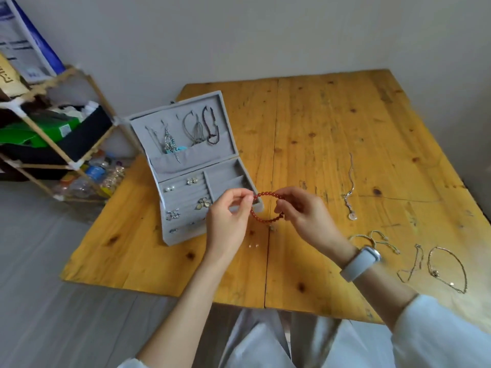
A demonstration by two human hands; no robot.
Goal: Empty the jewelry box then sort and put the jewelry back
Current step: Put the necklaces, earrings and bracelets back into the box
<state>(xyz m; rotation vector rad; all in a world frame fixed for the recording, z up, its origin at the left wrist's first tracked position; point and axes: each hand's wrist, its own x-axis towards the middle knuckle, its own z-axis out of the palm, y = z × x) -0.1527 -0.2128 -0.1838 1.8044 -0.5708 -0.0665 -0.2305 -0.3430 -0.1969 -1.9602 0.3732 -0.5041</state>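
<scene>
A grey velvet jewelry box point(170, 236) stands open on the left of the wooden table point(318, 128). Necklaces and a dark bead strand point(211, 126) hang inside its lid. Several earrings sit in its ring rolls, among them a pearl pair point(169, 188) and a flower pair point(204, 203). Just right of the box's front corner I hold a red bead bracelet point(257, 216) above the table. My left hand point(228, 216) pinches its left side. My right hand point(303, 211) grips its right side.
On the table's right lie a silver pendant necklace point(350, 197), a cord bracelet point(372, 236) and two thin chain bracelets point(449, 269). A small earring pair point(253, 245) lies under my hands. A cluttered wooden shelf point(53, 134) stands left of the table, with plastic bottles beneath it.
</scene>
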